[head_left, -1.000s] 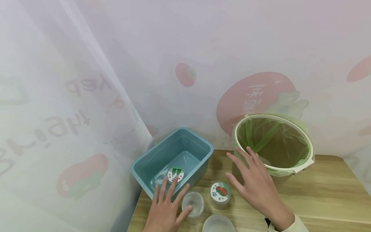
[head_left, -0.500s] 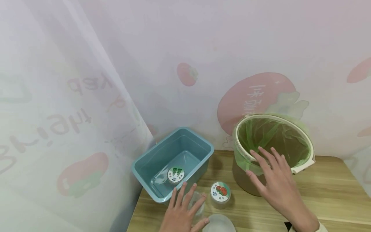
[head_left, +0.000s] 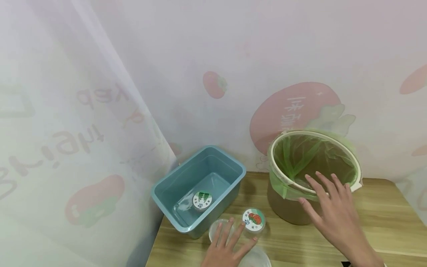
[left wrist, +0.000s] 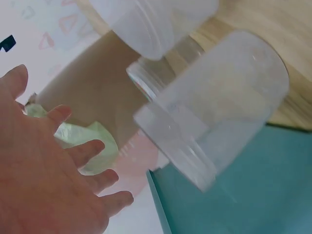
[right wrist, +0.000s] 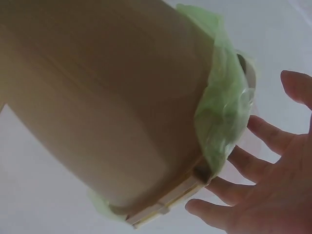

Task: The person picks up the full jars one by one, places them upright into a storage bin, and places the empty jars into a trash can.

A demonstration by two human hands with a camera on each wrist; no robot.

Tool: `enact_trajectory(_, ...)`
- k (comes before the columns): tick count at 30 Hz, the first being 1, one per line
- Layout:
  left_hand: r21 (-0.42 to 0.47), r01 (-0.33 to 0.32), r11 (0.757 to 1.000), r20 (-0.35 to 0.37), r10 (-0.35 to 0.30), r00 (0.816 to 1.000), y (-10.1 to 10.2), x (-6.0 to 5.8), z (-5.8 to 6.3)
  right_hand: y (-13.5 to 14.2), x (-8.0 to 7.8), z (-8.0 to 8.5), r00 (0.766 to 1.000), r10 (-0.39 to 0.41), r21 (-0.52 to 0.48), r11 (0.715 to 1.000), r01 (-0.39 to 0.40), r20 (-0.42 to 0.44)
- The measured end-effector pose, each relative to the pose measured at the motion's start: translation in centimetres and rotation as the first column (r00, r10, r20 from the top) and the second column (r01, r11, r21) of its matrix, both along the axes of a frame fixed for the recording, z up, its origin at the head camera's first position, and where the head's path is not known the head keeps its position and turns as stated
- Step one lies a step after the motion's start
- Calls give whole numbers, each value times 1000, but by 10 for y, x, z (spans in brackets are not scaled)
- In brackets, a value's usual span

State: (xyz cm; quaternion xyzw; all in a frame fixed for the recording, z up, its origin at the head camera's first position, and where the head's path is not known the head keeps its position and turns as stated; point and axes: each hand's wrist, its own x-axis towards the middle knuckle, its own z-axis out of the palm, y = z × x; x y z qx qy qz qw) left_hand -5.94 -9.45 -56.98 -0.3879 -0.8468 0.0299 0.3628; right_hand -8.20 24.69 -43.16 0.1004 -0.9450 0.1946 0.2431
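Hovering left hand (head_left: 222, 253), cylindrical jar (left wrist: 229, 87), right hand (head_left: 340, 217), crinkled liner (right wrist: 222, 105)

My spread left hand (head_left: 226, 251) partly hides a clear jar (head_left: 213, 231) near a fruit-labelled jar (head_left: 253, 220). My right hand (head_left: 340, 215), fingers apart, overlaps the bag-lined bin (head_left: 289, 208). The blue tub (head_left: 218, 210) holds a leaf-labelled jar (head_left: 202, 200).

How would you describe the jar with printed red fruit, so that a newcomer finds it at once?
On the wooden table, find the blue tub and the brown bin with green liner. Between them, nearer the camera, stands the small jar. Its round top shows red fruit, unlike the green-pictured container inside the tub and the plain translucent containers nearby.
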Motion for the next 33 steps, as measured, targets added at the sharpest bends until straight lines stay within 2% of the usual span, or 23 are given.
enact_trajectory(6, -93, 0, 996, 9, 1, 1000, 12, 6, -6, 13, 4, -4, 999, -42, -11, 999, 42, 31)
enact_trajectory(13, -83, 35, 996, 93, -27, 995, 24, 11, -15, 26, 5, -7, 997, -75, -1, 997, 75, 33)
enact_trajectory(24, -70, 72, 995, 110, -64, 992, 37, 15, -45, 39, 5, -16, 995, -91, -24, 995, 92, 36)
enact_trajectory(29, -56, 47, 997, 110, -40, 993, 43, 17, -58, 44, 4, -22, 995, -98, -47, 994, 100, 35)
enact_trajectory(33, -43, 36, 998, 64, -33, 997, 45, 17, -70, 47, 2, -28, 996, -92, -53, 994, 93, 21)
